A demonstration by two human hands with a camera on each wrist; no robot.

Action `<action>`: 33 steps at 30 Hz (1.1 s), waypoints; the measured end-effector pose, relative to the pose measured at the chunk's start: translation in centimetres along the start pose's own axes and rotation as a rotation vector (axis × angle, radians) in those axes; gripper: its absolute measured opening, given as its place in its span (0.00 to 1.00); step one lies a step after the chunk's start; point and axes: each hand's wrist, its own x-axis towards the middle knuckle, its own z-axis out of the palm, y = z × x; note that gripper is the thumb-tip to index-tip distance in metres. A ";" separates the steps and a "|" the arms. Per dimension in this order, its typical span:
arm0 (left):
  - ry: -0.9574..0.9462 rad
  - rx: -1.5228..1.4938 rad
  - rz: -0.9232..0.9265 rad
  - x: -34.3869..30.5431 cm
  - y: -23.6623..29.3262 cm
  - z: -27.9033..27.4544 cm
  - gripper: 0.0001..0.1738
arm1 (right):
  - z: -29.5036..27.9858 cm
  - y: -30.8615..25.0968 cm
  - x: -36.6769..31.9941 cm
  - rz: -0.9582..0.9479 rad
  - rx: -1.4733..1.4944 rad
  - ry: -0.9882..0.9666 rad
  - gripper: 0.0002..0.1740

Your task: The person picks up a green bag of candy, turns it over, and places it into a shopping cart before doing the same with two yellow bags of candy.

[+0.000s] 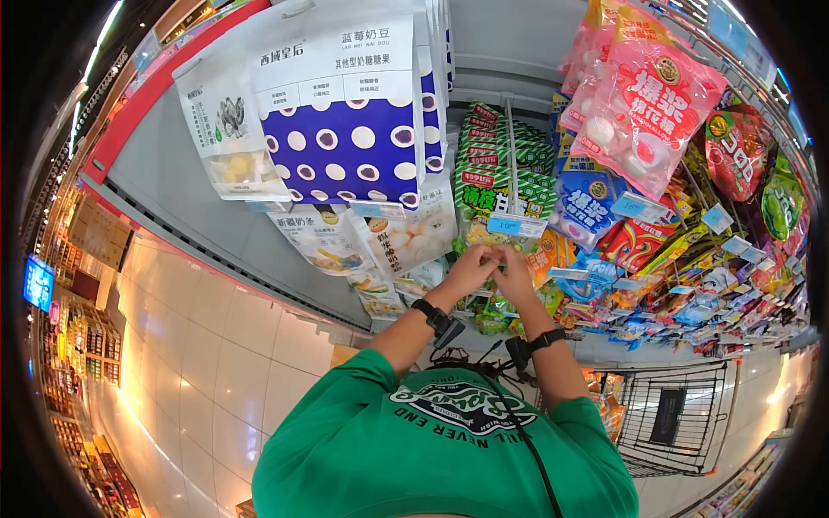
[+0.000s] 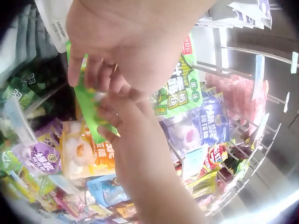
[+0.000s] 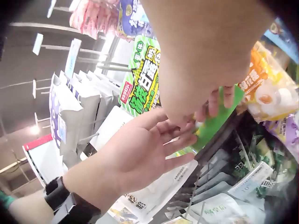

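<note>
A green striped candy bag point(image 1: 488, 190) with large printed characters hangs at the front of a row of the same bags. Both hands meet at its lower end. In the head view the left hand point(image 1: 469, 271) comes from the left and the right hand point(image 1: 515, 273) from the right, fingertips together. The left wrist view shows the left hand point(image 2: 124, 44) with curled fingers at the bag's green lower edge point(image 2: 91, 109). Seen from the right wrist, the right hand point(image 3: 201, 79) pinches that edge beside the left hand's fingers point(image 3: 180, 163). Part of the bag is hidden behind the hands.
Big white and purple pouches point(image 1: 345, 112) hang at upper left. Pink marshmallow bags point(image 1: 648, 104) and blue bags point(image 1: 587, 203) hang to the right. Price tags point(image 1: 516, 226) stick out on hooks. A black wire cart point(image 1: 673, 414) stands behind at right.
</note>
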 end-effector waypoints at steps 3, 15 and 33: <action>-0.003 0.183 0.098 -1.3 -0.5 0.3 0.15 | -1.2 1.0 -2.4 0.171 0.180 -0.126 0.15; 0.182 0.142 -0.130 -8.0 -0.6 -0.5 0.17 | -8.4 13.8 -14.9 0.505 0.284 -0.230 0.10; 0.765 -0.753 -0.993 -47.7 -22.0 -12.5 0.18 | -8.6 19.0 -39.2 0.948 0.150 0.066 0.10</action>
